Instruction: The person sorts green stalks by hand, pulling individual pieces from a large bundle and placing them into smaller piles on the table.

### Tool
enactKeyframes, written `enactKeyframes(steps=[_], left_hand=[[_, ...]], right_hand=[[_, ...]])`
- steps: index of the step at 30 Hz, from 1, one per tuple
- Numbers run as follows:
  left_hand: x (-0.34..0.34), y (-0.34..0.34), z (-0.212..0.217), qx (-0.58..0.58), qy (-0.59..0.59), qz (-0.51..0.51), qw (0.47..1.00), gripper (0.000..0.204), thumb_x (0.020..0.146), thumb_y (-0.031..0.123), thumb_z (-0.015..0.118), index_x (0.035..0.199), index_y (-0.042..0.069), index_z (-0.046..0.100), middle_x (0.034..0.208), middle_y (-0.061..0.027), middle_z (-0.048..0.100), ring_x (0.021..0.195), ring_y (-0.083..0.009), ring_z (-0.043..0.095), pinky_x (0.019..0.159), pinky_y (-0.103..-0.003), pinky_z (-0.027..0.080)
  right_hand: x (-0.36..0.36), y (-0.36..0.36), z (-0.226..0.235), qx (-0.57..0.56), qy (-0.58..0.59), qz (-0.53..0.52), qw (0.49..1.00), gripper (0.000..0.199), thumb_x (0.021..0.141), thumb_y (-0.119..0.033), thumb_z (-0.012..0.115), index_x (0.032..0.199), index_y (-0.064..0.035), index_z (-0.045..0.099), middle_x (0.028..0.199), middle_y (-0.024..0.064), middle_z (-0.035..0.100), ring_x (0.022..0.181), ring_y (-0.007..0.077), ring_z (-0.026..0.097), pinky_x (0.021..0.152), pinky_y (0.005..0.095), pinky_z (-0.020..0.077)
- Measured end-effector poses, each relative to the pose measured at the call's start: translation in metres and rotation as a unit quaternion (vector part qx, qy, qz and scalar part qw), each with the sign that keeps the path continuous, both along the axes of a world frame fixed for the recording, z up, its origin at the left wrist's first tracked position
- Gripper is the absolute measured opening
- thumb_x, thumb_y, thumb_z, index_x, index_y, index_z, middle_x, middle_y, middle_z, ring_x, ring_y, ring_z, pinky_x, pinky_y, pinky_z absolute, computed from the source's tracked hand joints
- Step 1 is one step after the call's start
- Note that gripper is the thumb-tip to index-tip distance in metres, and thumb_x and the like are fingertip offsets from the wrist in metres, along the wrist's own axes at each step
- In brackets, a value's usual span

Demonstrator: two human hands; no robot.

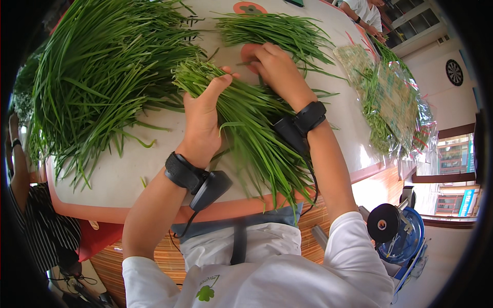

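My left hand point(204, 100) is wrapped round a thick bunch of garlic chives point(251, 115). The pale cut ends stick out above the thumb, and the green leaves trail down over the table's near edge. Just beyond the bunch, my right hand point(277, 69) is closed in a pinch above an orange-red round print on the table. A thin dark strand seems to poke out from its fingertips, too small to name. Behind that hand lies a smaller pile of chives point(272, 32). A big loose heap of chives point(108, 66) fills the left side.
The white table point(169, 169) has a rounded orange edge. Clear plastic bags of chives point(393, 108) lie at its right side. One person point(362, 13) works at the far right, another point(38, 220) at the left. A blue wheeled machine point(400, 236) stands at the lower right.
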State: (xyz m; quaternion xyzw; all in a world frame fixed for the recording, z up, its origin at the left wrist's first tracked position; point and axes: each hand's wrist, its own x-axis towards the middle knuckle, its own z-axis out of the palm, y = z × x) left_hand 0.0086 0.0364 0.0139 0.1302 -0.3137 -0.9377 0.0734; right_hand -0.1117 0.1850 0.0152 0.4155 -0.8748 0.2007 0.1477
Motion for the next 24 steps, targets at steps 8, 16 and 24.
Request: enactKeyframes(steps=[8,16,24], left_hand=[[0.0,0.002,0.005,-0.015,-0.021,-0.01,1.0,0.019,0.082,0.008,0.071,0.098,0.004,0.062,0.089,-0.0036,0.065,0.074,-0.0134,0.063,0.064,-0.028,0.053],[-0.001,0.001,-0.001,-0.063,0.072,-0.035,0.995,0.025,0.098,0.016,0.053,0.116,-0.002,0.055,0.107,-0.0053,0.062,0.094,-0.0108,0.062,0.076,-0.024,0.053],[0.008,-0.006,-0.021,-0.215,0.185,-0.037,0.958,0.047,0.082,-0.001,0.066,0.126,-0.001,0.048,0.118,-0.0098,0.057,0.103,-0.0145,0.057,0.092,-0.03,0.047]], right_hand=[[0.009,-0.006,0.007,-0.142,-0.102,0.027,0.984,0.013,0.083,-0.01,0.065,0.094,-0.0048,0.061,0.087,0.0073,0.061,0.083,0.0257,0.06,0.077,0.0349,0.0469],[0.031,-0.017,0.028,-0.178,-0.184,0.157,0.954,0.01,0.088,-0.011,0.064,0.095,-0.0058,0.067,0.1,0.0048,0.062,0.086,0.017,0.062,0.079,0.0278,0.0491],[-0.002,-0.011,-0.006,-0.217,-0.123,0.027,0.968,0.032,0.086,-0.012,0.063,0.113,-0.0028,0.048,0.136,0.0198,0.044,0.102,0.0271,0.061,0.086,0.0344,0.0492]])
